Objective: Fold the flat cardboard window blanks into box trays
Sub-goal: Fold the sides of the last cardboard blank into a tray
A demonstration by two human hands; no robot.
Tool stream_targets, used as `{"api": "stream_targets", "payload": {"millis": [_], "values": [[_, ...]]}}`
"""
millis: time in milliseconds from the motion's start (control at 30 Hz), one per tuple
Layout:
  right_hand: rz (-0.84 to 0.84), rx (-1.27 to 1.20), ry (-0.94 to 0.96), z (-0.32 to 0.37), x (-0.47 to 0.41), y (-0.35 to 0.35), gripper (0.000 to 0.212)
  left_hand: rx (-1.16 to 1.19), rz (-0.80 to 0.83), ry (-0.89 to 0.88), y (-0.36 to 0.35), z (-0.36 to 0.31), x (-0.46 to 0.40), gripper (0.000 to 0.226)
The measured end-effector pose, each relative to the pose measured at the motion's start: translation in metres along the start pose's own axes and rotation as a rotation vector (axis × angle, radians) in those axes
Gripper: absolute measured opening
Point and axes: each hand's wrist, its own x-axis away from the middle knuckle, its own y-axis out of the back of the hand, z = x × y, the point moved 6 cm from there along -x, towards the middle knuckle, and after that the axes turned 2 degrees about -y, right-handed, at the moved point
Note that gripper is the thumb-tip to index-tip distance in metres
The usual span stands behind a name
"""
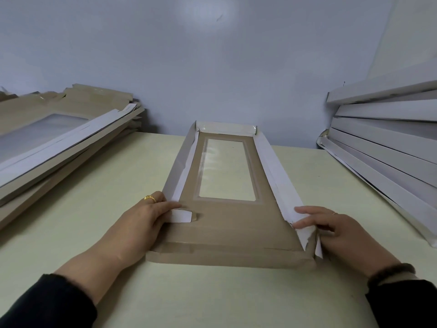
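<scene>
A long brown cardboard window blank (233,229) lies lengthwise on the cream table (99,209), its clear window (225,171) in the middle. Its left, right and far side walls stand raised, white on the inside. My left hand (144,223) pinches a small white corner tab at the near left end of the left wall. My right hand (331,230) holds the near end of the right wall, fingers against its torn white corner flap. The near end flap lies flat, brown side up.
A stack of flat brown window blanks (59,143) lies at the left. A pile of folded white trays (383,143) leans at the right. A pale blue wall rises right behind the table.
</scene>
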Motion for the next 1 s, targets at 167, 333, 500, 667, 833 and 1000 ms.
{"api": "stream_targets", "payload": {"millis": [167,333,500,667,833,1000], "values": [[0.07,-0.189,-0.075,-0.008,0.002,0.006,0.042,0.05,-0.003,0.039,0.004,0.001,0.001,0.036],[0.074,-0.353,-0.119,-0.013,0.004,0.008,0.027,0.05,-0.002,0.049,0.004,0.001,0.001,0.035],[0.014,-0.38,-0.123,-0.012,0.005,0.009,0.03,0.045,-0.001,0.047,0.003,0.002,0.003,0.036],[-0.212,-0.205,0.004,0.009,0.002,0.003,0.022,0.077,-0.037,0.044,0.004,0.002,0.004,0.037],[-0.26,0.236,0.186,0.032,0.003,-0.009,0.027,0.09,-0.079,0.054,0.008,0.003,0.006,0.034],[-0.234,0.476,0.32,0.043,0.009,-0.016,0.023,0.074,-0.092,0.04,0.014,-0.002,0.006,0.033]]}}
